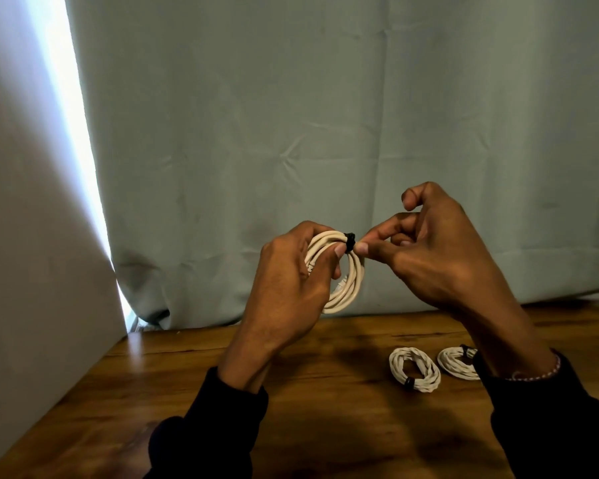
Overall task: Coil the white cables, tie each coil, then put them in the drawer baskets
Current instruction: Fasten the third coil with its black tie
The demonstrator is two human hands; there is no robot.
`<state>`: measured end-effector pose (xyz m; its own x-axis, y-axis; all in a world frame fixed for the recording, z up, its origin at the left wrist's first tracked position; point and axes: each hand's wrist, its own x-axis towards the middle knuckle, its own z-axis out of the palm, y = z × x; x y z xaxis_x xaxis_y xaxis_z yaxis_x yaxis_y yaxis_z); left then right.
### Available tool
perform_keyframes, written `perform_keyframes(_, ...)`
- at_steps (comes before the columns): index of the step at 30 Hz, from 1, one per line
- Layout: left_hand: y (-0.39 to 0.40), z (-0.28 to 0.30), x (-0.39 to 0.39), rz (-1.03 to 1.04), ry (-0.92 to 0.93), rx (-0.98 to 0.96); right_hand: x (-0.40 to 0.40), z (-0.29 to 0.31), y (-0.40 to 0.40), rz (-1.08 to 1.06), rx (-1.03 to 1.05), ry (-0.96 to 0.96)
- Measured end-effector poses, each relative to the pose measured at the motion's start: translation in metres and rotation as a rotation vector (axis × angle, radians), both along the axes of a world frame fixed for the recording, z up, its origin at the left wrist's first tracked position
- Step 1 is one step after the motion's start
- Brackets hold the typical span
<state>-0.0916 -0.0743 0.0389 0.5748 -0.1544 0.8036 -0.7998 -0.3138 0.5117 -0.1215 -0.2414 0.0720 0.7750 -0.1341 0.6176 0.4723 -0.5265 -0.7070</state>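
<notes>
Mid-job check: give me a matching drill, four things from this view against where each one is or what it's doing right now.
Things:
1. left hand
2. right hand
3. middle coil
4. black tie

States:
A. pinches the tie at the coil's top
B. lies tied on the wooden table
C. wraps the held coil
D. holds a coil up above the table

Pairs: 1-D, 2-A, 3-B, 4-C

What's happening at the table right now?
A person is tying a coil of white cable in the air. The left hand grips the coil while the right hand pinches the black tie at its top. Two finished coils, one beside the other, lie on the wooden table. No drawer baskets are in view.
</notes>
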Motion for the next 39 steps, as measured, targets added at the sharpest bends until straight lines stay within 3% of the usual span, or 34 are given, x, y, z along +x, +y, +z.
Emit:
perform_keyframes(6, -0.001, -0.002, 0.000, -0.011, 0.018, -0.006, -0.002, 0.003, -0.005, 0.086, -0.021, 0.053)
perform_keyframes(15, -0.011, -0.005, -0.004, 0.028, 0.011, -0.126, -0.004, 0.005, -0.008, -0.018, -0.130, -0.081)
perform_keyframes(22, -0.004, 0.002, -0.005, -0.087, 0.178, -0.248, -0.009, 0.007, -0.008, 0.089, -0.179, -0.149)
perform_keyframes(32, 0.001, 0.004, -0.003, -0.221, 0.259, -0.322, -0.004, 0.006, -0.007, 0.180, -0.015, -0.180)
perform_keyframes(39, -0.004, 0.001, -0.004, -0.200, 0.240, -0.320, -0.002, 0.003, -0.006, 0.132, -0.182, -0.277)
